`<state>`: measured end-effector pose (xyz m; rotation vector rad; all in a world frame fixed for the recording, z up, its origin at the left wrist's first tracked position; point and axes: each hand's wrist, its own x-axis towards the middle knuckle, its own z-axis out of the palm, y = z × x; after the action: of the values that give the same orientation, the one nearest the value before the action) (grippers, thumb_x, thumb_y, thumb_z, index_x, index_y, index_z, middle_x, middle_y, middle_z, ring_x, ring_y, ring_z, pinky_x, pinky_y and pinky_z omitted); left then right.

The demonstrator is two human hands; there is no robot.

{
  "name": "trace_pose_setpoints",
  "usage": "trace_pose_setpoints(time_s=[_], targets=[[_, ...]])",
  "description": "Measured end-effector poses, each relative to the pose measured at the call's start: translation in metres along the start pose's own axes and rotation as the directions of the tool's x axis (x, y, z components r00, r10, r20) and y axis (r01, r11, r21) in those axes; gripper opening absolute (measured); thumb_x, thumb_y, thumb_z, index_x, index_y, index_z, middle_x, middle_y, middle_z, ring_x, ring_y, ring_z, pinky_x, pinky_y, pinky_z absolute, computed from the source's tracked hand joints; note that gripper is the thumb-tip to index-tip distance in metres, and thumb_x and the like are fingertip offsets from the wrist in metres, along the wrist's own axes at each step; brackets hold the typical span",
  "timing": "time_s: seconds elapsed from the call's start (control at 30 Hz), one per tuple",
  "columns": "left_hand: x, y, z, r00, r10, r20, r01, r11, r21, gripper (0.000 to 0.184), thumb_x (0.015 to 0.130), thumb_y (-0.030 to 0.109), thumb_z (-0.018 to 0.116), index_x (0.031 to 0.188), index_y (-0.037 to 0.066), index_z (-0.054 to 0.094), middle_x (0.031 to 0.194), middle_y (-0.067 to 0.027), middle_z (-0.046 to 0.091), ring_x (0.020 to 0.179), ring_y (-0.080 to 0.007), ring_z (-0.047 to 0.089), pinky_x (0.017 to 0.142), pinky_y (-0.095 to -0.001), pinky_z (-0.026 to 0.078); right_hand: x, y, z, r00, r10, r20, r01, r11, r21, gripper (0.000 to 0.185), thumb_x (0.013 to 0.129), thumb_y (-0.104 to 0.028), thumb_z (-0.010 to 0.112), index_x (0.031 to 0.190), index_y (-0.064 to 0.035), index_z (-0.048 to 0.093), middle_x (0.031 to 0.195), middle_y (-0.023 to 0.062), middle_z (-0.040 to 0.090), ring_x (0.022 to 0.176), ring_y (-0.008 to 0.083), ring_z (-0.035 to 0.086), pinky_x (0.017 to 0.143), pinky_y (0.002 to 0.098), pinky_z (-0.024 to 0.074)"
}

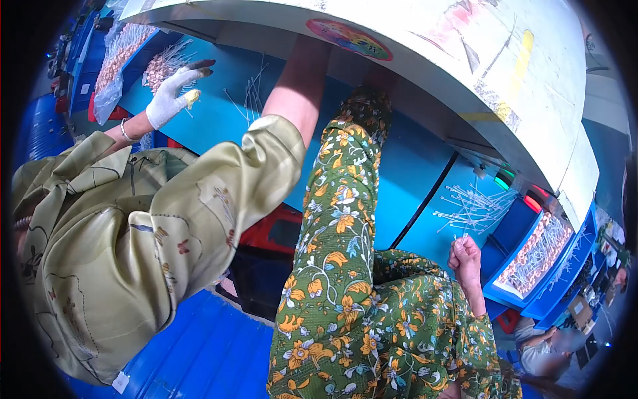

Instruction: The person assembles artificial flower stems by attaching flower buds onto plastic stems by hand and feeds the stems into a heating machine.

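Note:
My left arm, in a green floral sleeve, reaches under the pale machine cover; the hand itself is hidden there. My right hand is closed in a pinch above the blue work surface. A tiny pale tip shows at its fingers, too small to name. Just beyond that hand lies a loose heap of thin white wire-like pieces. To its right a blue bin holds many such pieces with copper-coloured ends.
A co-worker in an olive satin shirt is at the left, one arm under the cover, the white-gloved hand raised near more copper-ended pieces. Green and red buttons sit by the cover's right edge.

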<state>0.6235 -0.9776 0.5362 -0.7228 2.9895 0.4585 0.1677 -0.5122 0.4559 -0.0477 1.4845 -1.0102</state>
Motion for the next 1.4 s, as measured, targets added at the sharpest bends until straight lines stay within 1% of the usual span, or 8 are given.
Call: trace_pose_setpoints(time_s=[0.2, 0.43, 0.6, 0.77, 0.97, 1.17, 1.27, 1.4], targets=[[0.019, -0.009, 0.012, 0.982, -0.155, 0.107, 0.183, 0.916, -0.357, 0.043, 0.085, 0.028, 0.059, 0.120, 0.004, 0.051, 0.132, -0.0154, 0.044, 0.123, -0.0312, 0.041, 0.103, -0.0429, 0.032, 0.002, 0.008, -0.005, 0.999, 0.007, 0.034, -0.007, 1.000, -0.014, 0.014, 0.090, -0.017, 0.056, 0.081, -0.0072, 0.050, 0.061, -0.0011, 0.046, 0.047, 0.0060, 0.035, 0.042, 0.0211, 0.0275], [0.053, -0.035, 0.035, 0.941, -0.162, 0.297, 0.338, 0.467, -0.817, 0.044, 0.085, 0.027, 0.059, 0.121, 0.003, 0.051, 0.132, -0.0159, 0.044, 0.123, -0.0311, 0.041, 0.103, -0.0426, 0.033, 0.004, 0.010, -0.006, 0.998, 0.021, 0.055, -0.020, 1.000, -0.020, 0.014, 0.089, -0.016, 0.056, 0.081, -0.0071, 0.051, 0.062, -0.0006, 0.047, 0.047, 0.0063, 0.036, 0.042, 0.0212, 0.0283], [0.070, -0.052, 0.042, 0.934, -0.113, 0.338, 0.356, 0.232, -0.905, 0.044, 0.085, 0.027, 0.059, 0.121, 0.002, 0.050, 0.131, -0.0163, 0.044, 0.122, -0.0311, 0.042, 0.103, -0.0424, 0.034, 0.002, 0.005, -0.001, 1.000, 0.010, 0.014, -0.009, 1.000, -0.020, 0.014, 0.090, -0.017, 0.056, 0.081, -0.0070, 0.051, 0.060, -0.0011, 0.045, 0.047, 0.0063, 0.035, 0.042, 0.0211, 0.0278], [0.098, -0.056, 0.045, 0.927, -0.111, 0.359, 0.376, 0.274, -0.885, 0.041, 0.085, 0.025, 0.058, 0.120, 0.004, 0.051, 0.130, -0.0142, 0.045, 0.121, -0.0297, 0.043, 0.103, -0.0415, 0.034, 0.000, 0.007, -0.005, 1.000, -0.011, -0.002, 0.011, 1.000, 0.019, 0.015, 0.090, -0.017, 0.056, 0.081, -0.0070, 0.050, 0.059, -0.0012, 0.044, 0.046, 0.0063, 0.035, 0.042, 0.0211, 0.0275], [0.090, -0.044, 0.034, 0.912, -0.171, 0.374, 0.405, 0.530, -0.745, 0.038, 0.085, 0.024, 0.057, 0.118, 0.007, 0.053, 0.128, -0.0117, 0.047, 0.119, -0.0280, 0.044, 0.102, -0.0404, 0.035, 0.002, 0.006, 0.000, 0.999, 0.013, 0.031, -0.013, 1.000, 0.000, 0.015, 0.090, -0.017, 0.056, 0.082, -0.0066, 0.050, 0.060, -0.0013, 0.044, 0.046, 0.0063, 0.034, 0.042, 0.0214, 0.0267], [0.087, 0.004, 0.054, 0.954, -0.212, 0.212, 0.265, 0.926, -0.269, 0.035, 0.084, 0.022, 0.055, 0.116, 0.010, 0.055, 0.126, -0.0092, 0.049, 0.118, -0.0263, 0.046, 0.101, -0.0393, 0.036, 0.004, 0.006, -0.001, 0.999, 0.001, 0.033, -0.001, 1.000, 0.001, 0.014, 0.090, -0.017, 0.056, 0.082, -0.0071, 0.050, 0.061, -0.0007, 0.045, 0.046, 0.0065, 0.034, 0.042, 0.0215, 0.0259], [0.087, 0.043, 0.076, 0.959, -0.258, 0.114, 0.253, 0.966, 0.060, 0.033, 0.084, 0.021, 0.055, 0.115, 0.011, 0.055, 0.125, -0.0079, 0.050, 0.117, -0.0254, 0.046, 0.100, -0.0388, 0.036, 0.004, 0.008, -0.001, 0.999, -0.005, 0.035, 0.005, 1.000, 0.000, 0.014, 0.090, -0.017, 0.056, 0.082, -0.0072, 0.050, 0.060, -0.0008, 0.045, 0.046, 0.0066, 0.034, 0.041, 0.0214, 0.0255], [0.083, 0.067, 0.102, 0.954, -0.298, 0.040, 0.266, 0.898, 0.350, 0.032, 0.084, 0.020, 0.054, 0.114, 0.013, 0.056, 0.124, -0.0063, 0.051, 0.116, -0.0243, 0.047, 0.100, -0.0380, 0.037, 0.001, 0.009, -0.002, 0.999, -0.026, 0.033, 0.026, 1.000, -0.012, 0.014, 0.090, -0.018, 0.056, 0.083, -0.0068, 0.051, 0.060, -0.0009, 0.045, 0.046, 0.0066, 0.033, 0.042, 0.0214, 0.0256]])
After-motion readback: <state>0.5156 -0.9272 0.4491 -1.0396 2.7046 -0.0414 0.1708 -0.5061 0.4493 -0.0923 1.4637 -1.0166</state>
